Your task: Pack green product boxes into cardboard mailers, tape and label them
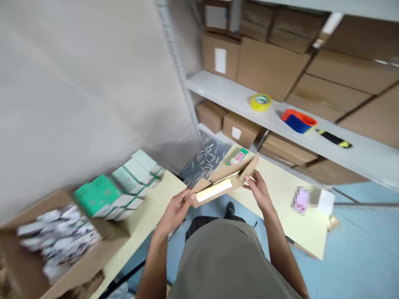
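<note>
I hold a flat brown cardboard mailer box [222,180] in front of my body, its lid flap partly raised and a pale adhesive strip along its near edge. My left hand [176,209] grips the box's left end, fingers curled round it. On the right end, my right hand [257,189] pinches the edge with closed fingers. A small green and pink packet [238,157] lies on the table just behind the box.
A pale yellow table [289,195] runs either side of me. Green boxes [118,185] are stacked at left beside an open carton of white packets [59,238]. A grey shelf [230,93] holds yellow tape [261,101], a red-blue dispenser [298,121], a knife [333,138] and cartons.
</note>
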`<action>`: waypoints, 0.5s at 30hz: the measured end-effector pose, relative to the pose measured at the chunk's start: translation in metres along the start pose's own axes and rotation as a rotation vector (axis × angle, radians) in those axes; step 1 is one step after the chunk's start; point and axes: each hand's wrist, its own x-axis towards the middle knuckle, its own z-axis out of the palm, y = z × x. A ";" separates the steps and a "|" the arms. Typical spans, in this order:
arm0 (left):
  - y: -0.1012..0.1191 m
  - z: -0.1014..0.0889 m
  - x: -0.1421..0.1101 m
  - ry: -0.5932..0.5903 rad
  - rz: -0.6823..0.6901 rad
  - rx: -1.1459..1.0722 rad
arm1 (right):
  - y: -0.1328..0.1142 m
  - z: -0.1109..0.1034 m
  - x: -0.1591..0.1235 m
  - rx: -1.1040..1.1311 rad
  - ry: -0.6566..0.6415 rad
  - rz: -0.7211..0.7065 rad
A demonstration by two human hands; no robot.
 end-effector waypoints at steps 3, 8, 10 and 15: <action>0.016 0.069 0.060 -0.236 0.002 -0.002 | 0.018 -0.068 0.005 0.041 0.194 0.119; 0.030 0.150 0.126 -0.512 -0.004 0.003 | 0.050 -0.142 -0.007 0.145 0.431 0.236; 0.032 0.172 0.144 -0.599 -0.028 -0.030 | 0.062 -0.157 -0.012 0.163 0.513 0.269; 0.018 0.211 0.172 -0.661 -0.178 -0.032 | 0.084 -0.178 -0.020 -0.039 0.580 0.365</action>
